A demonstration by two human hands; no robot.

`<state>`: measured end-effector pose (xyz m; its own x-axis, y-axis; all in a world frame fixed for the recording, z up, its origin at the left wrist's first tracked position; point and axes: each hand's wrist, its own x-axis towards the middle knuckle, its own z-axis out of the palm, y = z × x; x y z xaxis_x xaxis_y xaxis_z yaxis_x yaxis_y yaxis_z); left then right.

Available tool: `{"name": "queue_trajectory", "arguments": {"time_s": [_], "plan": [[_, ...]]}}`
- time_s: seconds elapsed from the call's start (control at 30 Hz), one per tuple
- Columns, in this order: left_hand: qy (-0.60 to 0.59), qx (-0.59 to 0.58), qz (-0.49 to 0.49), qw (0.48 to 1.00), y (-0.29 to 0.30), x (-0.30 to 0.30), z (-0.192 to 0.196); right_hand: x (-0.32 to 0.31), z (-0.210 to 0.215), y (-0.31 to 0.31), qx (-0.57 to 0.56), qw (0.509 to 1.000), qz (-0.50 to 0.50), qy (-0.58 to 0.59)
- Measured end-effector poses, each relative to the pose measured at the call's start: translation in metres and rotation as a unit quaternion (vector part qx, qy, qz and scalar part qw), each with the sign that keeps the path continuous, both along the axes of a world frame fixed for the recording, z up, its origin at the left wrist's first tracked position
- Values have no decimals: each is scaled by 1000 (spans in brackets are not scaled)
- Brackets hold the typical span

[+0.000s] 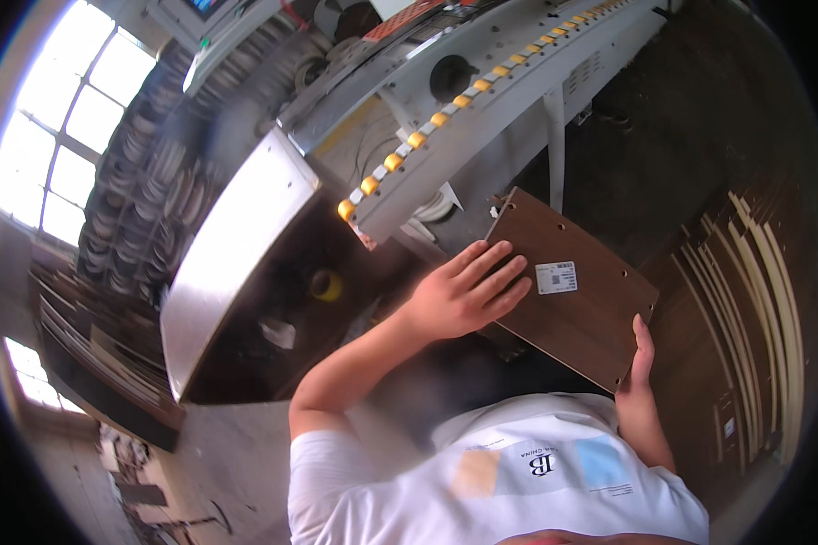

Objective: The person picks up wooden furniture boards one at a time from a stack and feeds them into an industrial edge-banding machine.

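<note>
A brown wood-grain board [577, 313] with small drilled holes near its edges is held tilted in front of my body. A white printed label [556, 278] is stuck on its face. My left hand [477, 289] lies over the board's left edge, fingers stretched and a little apart on the face beside the label. At the opposite edge, near the lower right corner, my right hand [642, 354] grips the board. Its thumb shows along the edge, while the other fingers are hidden beneath.
A long machine rail with yellow rollers [440, 119] runs beyond the board. To the left stands a machine part with a pale metal top [236, 245]. Stacked boards [754, 309] stand on the right. Rolls of edging strip [145, 200] fill a rack by the windows.
</note>
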<state>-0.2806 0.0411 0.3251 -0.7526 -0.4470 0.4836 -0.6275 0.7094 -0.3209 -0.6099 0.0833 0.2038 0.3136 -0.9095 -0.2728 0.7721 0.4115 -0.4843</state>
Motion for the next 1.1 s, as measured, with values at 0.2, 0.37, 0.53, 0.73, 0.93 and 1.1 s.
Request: {"name": "queue_trajectory", "arguments": {"time_s": [0.2,0.37,0.53,0.73,0.93,1.1], "plan": [[-23,-8,18,1000,1,7,53,5,-6,-18,-116,982,37,-142],[-20,-8,114,993,-10,32,92,-7,-76,-36,-126,976,-12,179],[88,-5,262,961,-40,86,111,1,-69,-22,-272,834,-14,479],[103,0,478,872,-107,158,106,6,-69,-11,-468,645,-77,599],[8,50,535,844,-158,190,78,7,-72,-20,-471,635,-50,611],[-115,58,525,841,-191,193,67,10,-74,-24,-463,626,-42,626]]}}
